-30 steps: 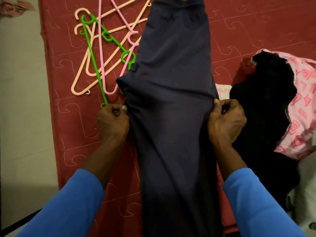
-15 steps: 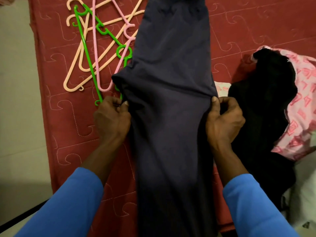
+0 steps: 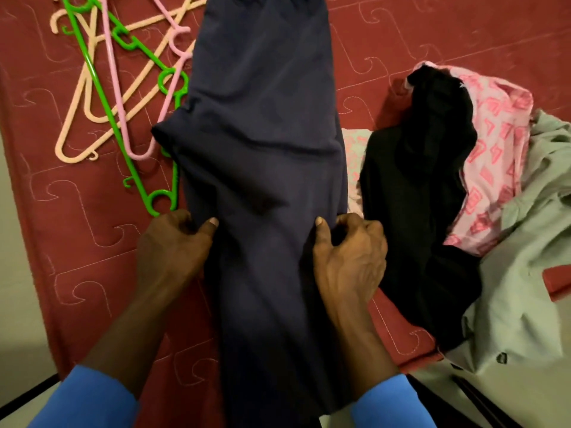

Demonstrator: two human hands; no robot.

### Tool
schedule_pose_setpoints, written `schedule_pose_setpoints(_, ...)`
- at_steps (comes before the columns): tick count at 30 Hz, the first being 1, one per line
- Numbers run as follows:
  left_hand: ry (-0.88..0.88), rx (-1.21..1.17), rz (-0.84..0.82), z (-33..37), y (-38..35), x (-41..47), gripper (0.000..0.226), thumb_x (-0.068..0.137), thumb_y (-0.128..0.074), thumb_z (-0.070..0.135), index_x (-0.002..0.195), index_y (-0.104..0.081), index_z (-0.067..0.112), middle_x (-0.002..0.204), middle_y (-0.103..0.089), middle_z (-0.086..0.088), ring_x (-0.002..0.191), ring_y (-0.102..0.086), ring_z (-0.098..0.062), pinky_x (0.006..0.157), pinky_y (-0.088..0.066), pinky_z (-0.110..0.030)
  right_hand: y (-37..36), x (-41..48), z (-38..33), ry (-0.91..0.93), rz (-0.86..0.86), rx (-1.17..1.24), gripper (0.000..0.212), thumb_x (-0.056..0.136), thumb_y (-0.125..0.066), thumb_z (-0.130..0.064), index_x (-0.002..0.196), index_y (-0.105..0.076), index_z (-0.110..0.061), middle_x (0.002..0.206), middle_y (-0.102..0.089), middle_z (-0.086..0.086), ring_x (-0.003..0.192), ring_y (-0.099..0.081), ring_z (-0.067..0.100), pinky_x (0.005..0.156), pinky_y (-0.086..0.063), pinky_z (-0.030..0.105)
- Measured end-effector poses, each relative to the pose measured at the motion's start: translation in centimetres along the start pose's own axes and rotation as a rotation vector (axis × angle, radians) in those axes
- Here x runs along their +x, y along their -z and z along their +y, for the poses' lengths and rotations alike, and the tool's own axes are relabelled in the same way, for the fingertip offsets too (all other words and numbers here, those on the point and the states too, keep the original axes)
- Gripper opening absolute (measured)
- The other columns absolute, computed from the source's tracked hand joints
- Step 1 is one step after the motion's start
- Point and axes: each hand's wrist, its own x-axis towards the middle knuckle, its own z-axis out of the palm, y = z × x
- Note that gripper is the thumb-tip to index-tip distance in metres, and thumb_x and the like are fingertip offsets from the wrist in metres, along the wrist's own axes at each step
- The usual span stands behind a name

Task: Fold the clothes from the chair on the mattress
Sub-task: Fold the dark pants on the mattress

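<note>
The red quilted mattress is carrying everything here. The navy garment lies on it in one long strip between my hands. It reaches away past my fingertips to the top of the view and comes back toward me between my forearms.

My left hand pinches its left edge, thumb on top of the cloth and fingers curled in at the side. My right hand does the same on the right edge. So both hands are grasping the navy garment at about the same level, and the fabric between my thumbs is a bit puckered.

Out past my left hand there's a tangle of plastic hangers. The green hanger ends just beside my knuckles, with a pink hanger and cream hangers crossed over it. The navy garment overlaps the side of the tangle nearest it.

Just outside my right hand sits a heaped black garment, lying partly over a pink patterned cloth. A pale grey-green garment lies further out. I've got blue sleeves on both forearms.
</note>
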Motion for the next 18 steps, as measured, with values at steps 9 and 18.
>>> schedule_pose_setpoints(9,0.371,-0.669,-0.209,0.0,-0.2,-0.3,0.031,0.099,-0.065,0.039,0.080,-0.070,0.015,0.080,-0.073,-0.003,0.074,-0.066,-0.025,0.066,-0.051,-0.034,2.1,2.3,-0.6,-0.147,-0.284,0.187,0.036,0.101,-0.051,-0.053,0.110,-0.066,-0.022,0.119,-0.070,0.009,0.113,-0.063,0.036,0.086,-0.048,0.039)
schedule_pose_setpoints(18,0.430,-0.725,-0.454,-0.2,1.1,-0.6,0.024,0.093,-0.072,0.038,0.103,-0.075,0.016,0.102,-0.079,-0.001,0.095,-0.072,-0.024,0.084,-0.053,-0.038,2.7,3.0,-0.4,-0.199,-0.563,0.391,0.027,0.076,-0.089,-0.038,0.086,-0.079,-0.015,0.083,-0.078,-0.003,0.083,-0.076,0.021,0.081,-0.064,0.044)
